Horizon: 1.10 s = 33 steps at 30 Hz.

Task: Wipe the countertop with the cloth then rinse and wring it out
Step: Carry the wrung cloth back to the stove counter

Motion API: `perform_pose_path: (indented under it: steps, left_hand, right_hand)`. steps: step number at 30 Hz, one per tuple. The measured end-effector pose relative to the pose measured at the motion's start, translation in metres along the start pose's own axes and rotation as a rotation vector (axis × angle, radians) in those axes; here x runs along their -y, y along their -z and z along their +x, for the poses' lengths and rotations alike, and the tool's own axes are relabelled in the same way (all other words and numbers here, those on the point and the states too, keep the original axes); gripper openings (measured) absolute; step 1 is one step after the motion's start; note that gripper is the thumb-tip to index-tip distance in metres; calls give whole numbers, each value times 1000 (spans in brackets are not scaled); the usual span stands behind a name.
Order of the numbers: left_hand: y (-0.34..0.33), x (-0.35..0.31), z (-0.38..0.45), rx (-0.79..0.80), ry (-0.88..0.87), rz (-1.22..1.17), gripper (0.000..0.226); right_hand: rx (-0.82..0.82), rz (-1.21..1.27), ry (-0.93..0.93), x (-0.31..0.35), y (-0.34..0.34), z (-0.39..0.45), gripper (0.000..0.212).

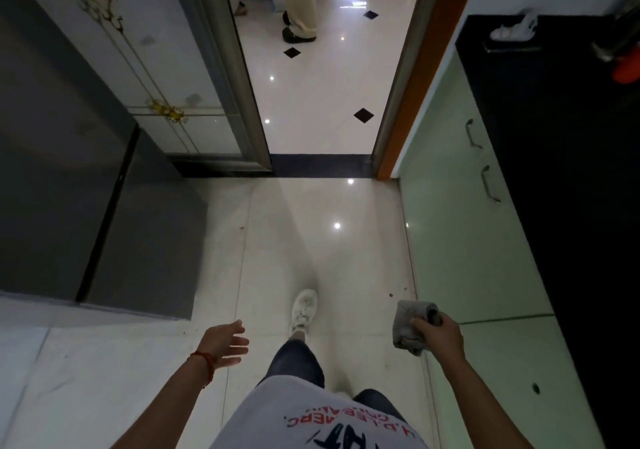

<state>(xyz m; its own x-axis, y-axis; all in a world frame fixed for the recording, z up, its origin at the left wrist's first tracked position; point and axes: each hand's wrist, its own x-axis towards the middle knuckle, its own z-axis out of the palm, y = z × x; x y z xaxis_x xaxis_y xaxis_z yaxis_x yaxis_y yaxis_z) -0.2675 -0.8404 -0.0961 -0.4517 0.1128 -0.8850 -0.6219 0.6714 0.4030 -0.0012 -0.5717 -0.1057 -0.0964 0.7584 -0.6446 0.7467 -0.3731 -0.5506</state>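
Glossy black stone countertop waiting at right: you are gripping a bunched grey cloth in your right hand, left hand loose and empty, wiping apparently not begun.

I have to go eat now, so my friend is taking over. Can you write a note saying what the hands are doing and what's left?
Right hand: grips the bunched grey cloth, held in the air above the floor.
Left hand: open, holds nothing.
The black countertop runs along the right side, above the pale green cabinets. The cloth is not touching it.
No sink or tap is in view.
Done: cloth is picked up. Whether any wiping is done cannot be told.
Left: wipe the countertop, then rinse and wring the cloth.
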Motion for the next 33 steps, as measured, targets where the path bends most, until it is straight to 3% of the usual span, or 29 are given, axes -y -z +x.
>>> perform_pose_path:
  steps: [4,9,15,22,26,30,33]
  left_hand:
    - [-4,-79,32,9,-2,95,25]
    - [-37,-201,60,128,-74,269,23]
    - [-117,-307,76,258,-194,463,20]
    - [-228,-359,82,372,-249,677,23]
    - [-286,-377,70,452,-294,807,23]
    - [-341,-398,55,529,-338,915,20]
    - [-383,-413,40,610,-379,1052,17]
  right_hand:
    - [-74,51,-68,39,-8,26,17]
    - [-162,157,-172,81,-7,45,16]
    - [-251,314,-296,90,11,61,32]
    - [-352,406,-421,84,54,98,16]
    - [-398,515,-432,85,79,111,25]
    - [-421,571,-465,87,95,112,11]
    - [-415,722,-500,89,103,109,12]
